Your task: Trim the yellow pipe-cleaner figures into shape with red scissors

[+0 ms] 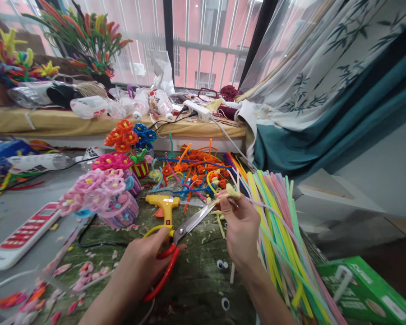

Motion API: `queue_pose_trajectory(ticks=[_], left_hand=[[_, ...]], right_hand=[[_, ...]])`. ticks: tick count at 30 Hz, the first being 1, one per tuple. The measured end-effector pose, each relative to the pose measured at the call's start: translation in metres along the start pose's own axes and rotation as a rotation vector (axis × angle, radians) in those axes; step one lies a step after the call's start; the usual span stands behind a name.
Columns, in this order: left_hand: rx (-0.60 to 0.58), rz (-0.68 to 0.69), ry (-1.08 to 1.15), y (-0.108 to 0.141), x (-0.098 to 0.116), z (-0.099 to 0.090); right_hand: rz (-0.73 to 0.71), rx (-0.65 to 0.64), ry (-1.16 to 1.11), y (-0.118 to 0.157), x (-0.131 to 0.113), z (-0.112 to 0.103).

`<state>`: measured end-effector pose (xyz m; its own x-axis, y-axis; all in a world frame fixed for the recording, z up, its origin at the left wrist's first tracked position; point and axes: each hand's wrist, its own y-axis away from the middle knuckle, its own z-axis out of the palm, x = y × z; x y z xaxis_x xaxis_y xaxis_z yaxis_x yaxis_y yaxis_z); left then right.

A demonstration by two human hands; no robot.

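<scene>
My left hand (144, 259) is closed around the handles of a pair of scissors (190, 226) with red and yellow grips. The blades point up and to the right, nearly together, their tips at a pale yellow fuzzy pipe cleaner piece (232, 191). That piece is pinched between the thumb and fingers of my right hand (238, 221). Just beyond the scissors lies a yellow glue gun (164, 206). Right of my right hand is a thick bundle of pastel pipe cleaners (277, 216). Googly eyes (225, 304) rest on the dark green tabletop between my forearms.
Pink pipe cleaner flowers (94, 189) in striped pots stand at left, by a white and red remote-like device (27, 234). Orange pipe cleaner pieces (203, 164) are heaped at the back. A green box (368, 289) sits lower right. Plastic bottles (88, 107) and a power strip (198, 110) line the sill.
</scene>
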<state>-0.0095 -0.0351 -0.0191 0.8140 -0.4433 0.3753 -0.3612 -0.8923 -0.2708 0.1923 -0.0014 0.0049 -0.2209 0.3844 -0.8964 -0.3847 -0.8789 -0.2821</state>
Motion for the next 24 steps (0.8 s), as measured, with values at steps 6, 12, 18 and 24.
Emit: queue_pose_trajectory(ticks=[6, 12, 18, 24], left_hand=[[0.017, 0.018, -0.015, -0.0004, 0.0002, 0.0], [0.054, 0.062, -0.037, -0.0007, 0.002, 0.0003], [0.089, 0.091, -0.068, -0.001, 0.0036, 0.0008], [0.107, 0.093, -0.063, -0.0025, 0.0028, 0.0011]], right_hand=[[0.01, -0.007, -0.047, 0.0003, -0.0007, 0.0009], [0.031, -0.004, -0.07, 0.0004, -0.0006, 0.001], [0.048, 0.005, -0.077, 0.0005, -0.0001, 0.0009], [0.044, -0.002, -0.091, 0.0005, 0.0011, 0.0006]])
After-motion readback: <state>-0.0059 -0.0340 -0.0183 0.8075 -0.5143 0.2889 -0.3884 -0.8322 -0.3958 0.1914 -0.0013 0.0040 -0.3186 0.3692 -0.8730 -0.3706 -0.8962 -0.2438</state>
